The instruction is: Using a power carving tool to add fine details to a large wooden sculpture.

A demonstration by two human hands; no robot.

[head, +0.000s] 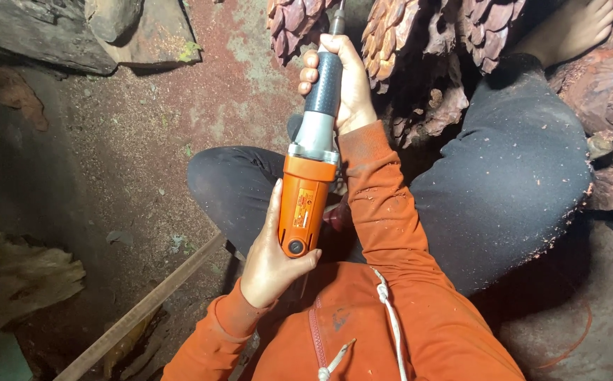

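A large reddish wood carving (454, 63) with scale-like leaf shapes fills the space ahead of both hands and runs off to the right. The dusty floor (130, 162) spreads out to the left of the hands, with a weathered log (31, 32) far ahead on that side and a thin wooden strip (144, 307) lying below and left of the left hand. The person sits with legs in dark trousers (511, 176), flecked with wood dust, folded under and to the right of the hands. Between the hands runs an orange and grey die grinder (311, 162), its tip meeting the carving. The right hand (345, 85) is closed around the dark front grip; the left hand (271, 257) cups and grips the orange rear end.
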